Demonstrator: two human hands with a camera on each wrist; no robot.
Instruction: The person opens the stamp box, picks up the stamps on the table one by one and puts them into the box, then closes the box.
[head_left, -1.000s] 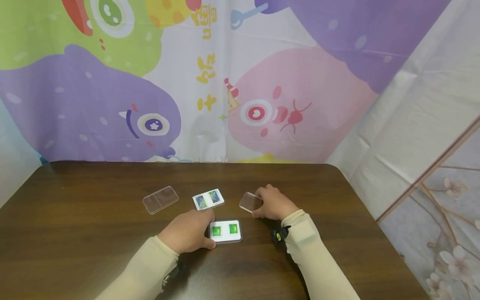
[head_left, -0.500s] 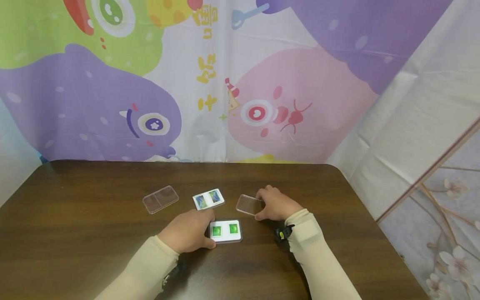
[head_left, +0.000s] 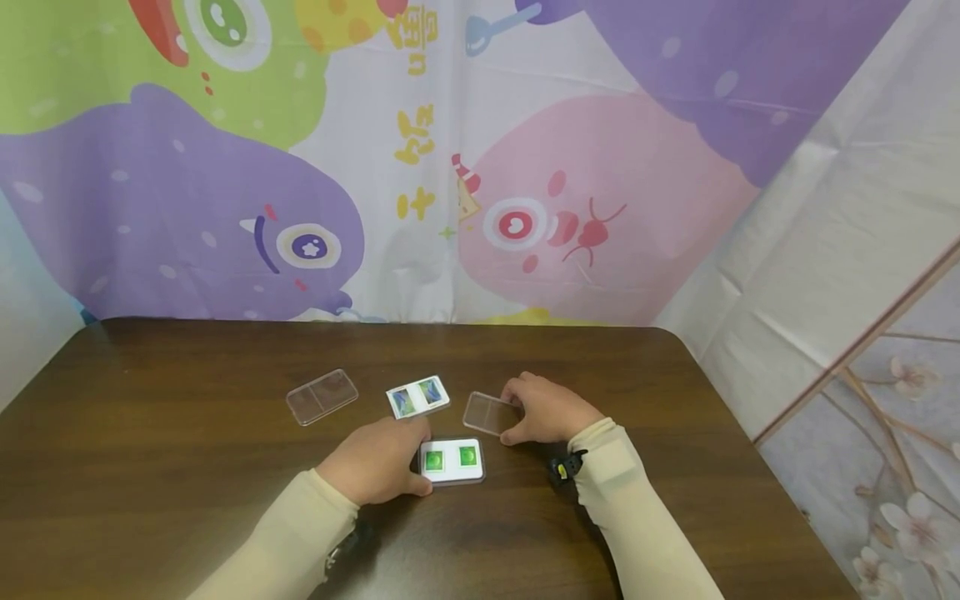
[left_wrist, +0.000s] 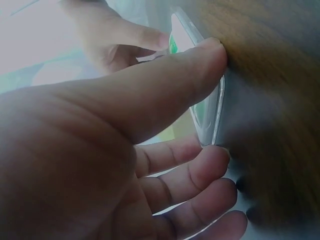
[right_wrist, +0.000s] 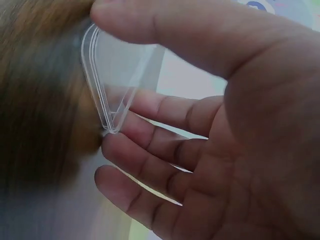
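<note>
In the head view my left hand pinches the left end of a clear plastic case with a white card in it. Two small green pictures are printed on that card. The left wrist view has the thumb on one long edge of the case and fingertips at the opposite edge. My right hand grips a clear plastic cover by its right end, just behind the case. Thumb and fingers span the cover's sides in the right wrist view, and part of it is hidden behind the hand.
A white card with two landscape pictures lies behind the left hand. Farther left rests another clear plastic cover. All are on a dark wooden table, with a cartoon-printed curtain along its back edge.
The clear cover in my right hand has shifted left and slightly toward me, also turning a little. My left hand and the case with the green-picture card stay put.
</note>
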